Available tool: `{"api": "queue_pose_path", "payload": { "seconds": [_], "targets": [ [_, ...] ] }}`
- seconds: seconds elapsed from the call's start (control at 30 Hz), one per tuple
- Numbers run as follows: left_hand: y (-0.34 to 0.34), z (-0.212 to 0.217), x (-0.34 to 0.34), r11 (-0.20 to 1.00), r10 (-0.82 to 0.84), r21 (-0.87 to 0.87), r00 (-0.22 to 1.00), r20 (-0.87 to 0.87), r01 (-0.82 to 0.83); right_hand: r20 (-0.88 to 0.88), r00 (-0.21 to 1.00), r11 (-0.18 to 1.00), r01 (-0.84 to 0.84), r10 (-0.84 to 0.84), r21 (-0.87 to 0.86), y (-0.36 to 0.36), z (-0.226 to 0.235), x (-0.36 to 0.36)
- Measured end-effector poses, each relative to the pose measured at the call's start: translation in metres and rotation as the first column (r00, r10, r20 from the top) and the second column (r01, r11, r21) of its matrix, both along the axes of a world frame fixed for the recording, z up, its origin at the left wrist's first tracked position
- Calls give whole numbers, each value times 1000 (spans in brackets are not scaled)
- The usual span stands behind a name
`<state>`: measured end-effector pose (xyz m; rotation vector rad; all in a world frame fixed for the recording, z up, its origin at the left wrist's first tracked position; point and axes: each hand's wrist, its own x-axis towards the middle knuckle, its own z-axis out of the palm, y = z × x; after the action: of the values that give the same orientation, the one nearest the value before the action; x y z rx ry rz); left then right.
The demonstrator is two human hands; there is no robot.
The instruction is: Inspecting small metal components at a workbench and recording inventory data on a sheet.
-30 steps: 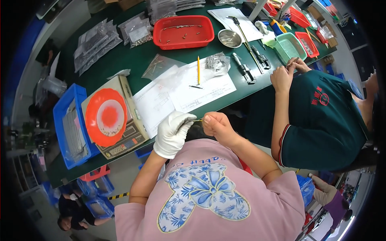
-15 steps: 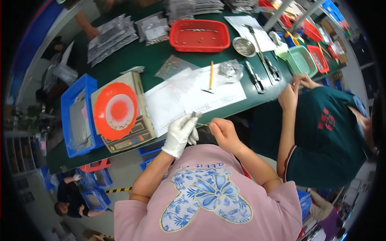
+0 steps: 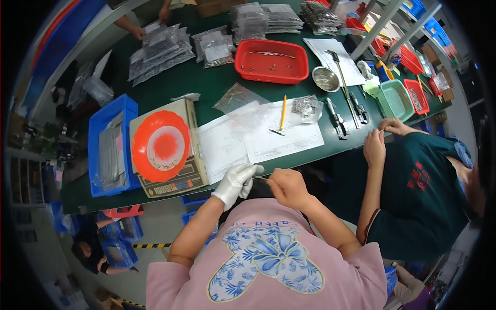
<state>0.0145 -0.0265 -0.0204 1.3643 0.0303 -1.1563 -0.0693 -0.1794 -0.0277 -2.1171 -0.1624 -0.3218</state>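
In a white glove, my left hand (image 3: 237, 184) is closed at the table's front edge, its fingertips pinched together; what they hold is too small to make out. My bare right hand (image 3: 290, 188) is closed on a thin stick-like piece (image 3: 262, 178), whose tip points at the gloved fingers. Just beyond the hands lie white drawing sheets (image 3: 219, 147). On them rest a yellow pencil (image 3: 283, 112), a small dark pin (image 3: 277, 132) and a clear bag of small metal parts (image 3: 307, 109).
Left stands a scale (image 3: 178, 178) bearing an orange dish (image 3: 140, 147), beside a blue bin (image 3: 95, 155). Behind are a red tray (image 3: 271, 75), a metal bowl (image 3: 325, 79) and bagged parts (image 3: 160, 54). Calipers (image 3: 337, 119) lie right. A co-worker (image 3: 403, 186) sits close on the right.
The view has shifted, so the table's things sit lower and further right. My hands stay close together; the grey piece seen at the gloved fingertips no longer shows clearly.
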Motion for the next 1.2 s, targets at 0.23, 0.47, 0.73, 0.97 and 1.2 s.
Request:
{"api": "queue_pose_path", "payload": {
  "seconds": [0.23, 0.47, 0.73, 0.97, 1.2],
  "targets": [
    [0, 7, -4, 977, 98, -206, 981, 168, -62, -272, 962, 966, 79, -9, 246, -6, -5, 3],
    [-8, 1, -2, 991, -9, 130, 936, 352, -39, 143, 990, 949, 57, -12, -310, -8, 3, 3],
    [0, -5, -4, 970, 105, -146, 883, -457, -192, 214, 977, 929, 73, 7, -363, -6, -7, -1],
    [0, -7, -16, 959, 258, -96, 961, -99, -267, -260, 960, 985, 134, -102, 111, -1, -10, -1],
    [5, -8, -14, 968, 225, -98, 973, -58, -230, -365, 930, 910, 195, -52, 367, 1, -22, 3]
  ]
}}
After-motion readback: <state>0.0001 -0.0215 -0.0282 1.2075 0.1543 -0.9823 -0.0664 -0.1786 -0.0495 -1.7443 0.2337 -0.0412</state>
